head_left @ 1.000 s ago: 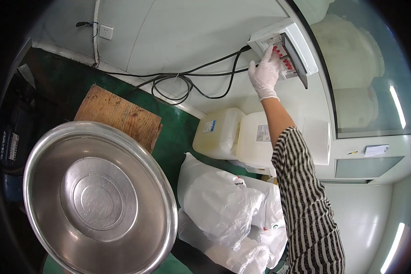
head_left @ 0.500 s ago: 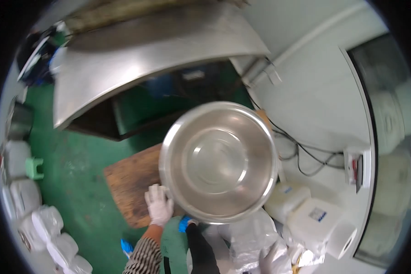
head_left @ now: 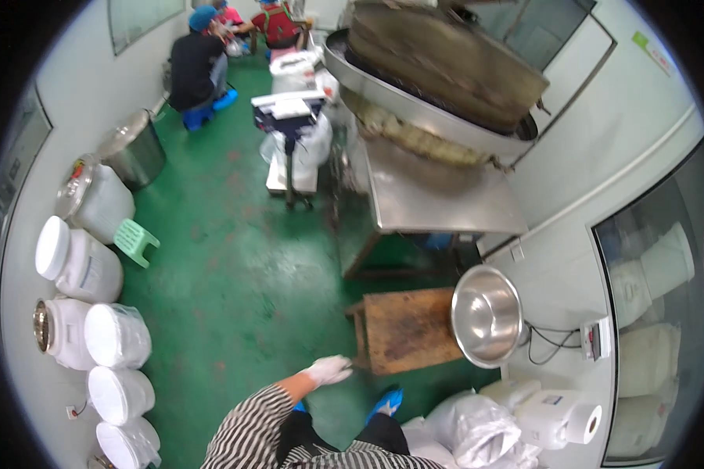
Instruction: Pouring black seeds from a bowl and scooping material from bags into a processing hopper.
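Note:
My left hand [head_left: 328, 371], in a whitish glove, reaches out past a striped sleeve [head_left: 246, 418]. Its fingers look loosely stretched and hold nothing that I can see. Nearest to it is the near left corner of a low wooden bench [head_left: 411, 328]. A wide, shiny metal basin [head_left: 486, 316] stands at the bench's right end by the wall, its hollow facing me; no contents can be made out. My right hand is out of sight.
A metal table [head_left: 438, 191] stands beyond the bench. Clear plastic bags [head_left: 477, 426] and white jugs [head_left: 551, 418] lie near right. Lidded white tubs [head_left: 117, 336] and a green stool [head_left: 136, 241] line the left. A crouching person [head_left: 195, 70] and others are far off.
My view has lifted and swung to the left, showing more of the room. The basin and bench now appear smaller and farther right. My left hand no longer lies over the bench beside the basin.

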The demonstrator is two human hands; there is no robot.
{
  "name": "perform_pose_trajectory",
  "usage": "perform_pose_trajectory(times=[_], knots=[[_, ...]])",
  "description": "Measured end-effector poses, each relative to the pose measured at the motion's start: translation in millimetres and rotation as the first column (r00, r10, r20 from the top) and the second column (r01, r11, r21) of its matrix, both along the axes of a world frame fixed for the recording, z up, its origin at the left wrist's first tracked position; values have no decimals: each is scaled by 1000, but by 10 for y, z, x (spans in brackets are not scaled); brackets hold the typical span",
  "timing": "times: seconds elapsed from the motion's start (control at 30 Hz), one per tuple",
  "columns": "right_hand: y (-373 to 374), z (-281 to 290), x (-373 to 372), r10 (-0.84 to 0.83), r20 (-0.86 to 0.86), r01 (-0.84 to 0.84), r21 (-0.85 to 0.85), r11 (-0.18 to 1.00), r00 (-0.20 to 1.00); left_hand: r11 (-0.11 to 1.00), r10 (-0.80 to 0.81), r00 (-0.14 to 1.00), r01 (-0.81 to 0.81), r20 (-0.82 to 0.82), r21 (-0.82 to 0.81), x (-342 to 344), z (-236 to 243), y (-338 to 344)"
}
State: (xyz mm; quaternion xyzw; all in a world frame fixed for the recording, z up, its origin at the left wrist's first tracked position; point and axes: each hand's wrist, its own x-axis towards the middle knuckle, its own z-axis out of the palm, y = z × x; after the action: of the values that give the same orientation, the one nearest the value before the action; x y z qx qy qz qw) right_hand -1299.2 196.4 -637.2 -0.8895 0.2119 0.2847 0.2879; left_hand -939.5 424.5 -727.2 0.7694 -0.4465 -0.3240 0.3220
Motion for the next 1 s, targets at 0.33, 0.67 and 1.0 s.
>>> perform_pose_trajectory(times=[0.33,0.67,1.0], knots=[[777,199,2888,-518,-166,525,497,691,839,16,998,53,-753,37,658,-281,-1345,4852],[1011,-1118,4201,264,-287,-179,290,940,921,726,239,717,-579,655,370,1950,-1340,4445],[2716,-406,7432,771,3,-771,45,636,636,727,660,683,-685,314,-38,2591,-1611,5047]])
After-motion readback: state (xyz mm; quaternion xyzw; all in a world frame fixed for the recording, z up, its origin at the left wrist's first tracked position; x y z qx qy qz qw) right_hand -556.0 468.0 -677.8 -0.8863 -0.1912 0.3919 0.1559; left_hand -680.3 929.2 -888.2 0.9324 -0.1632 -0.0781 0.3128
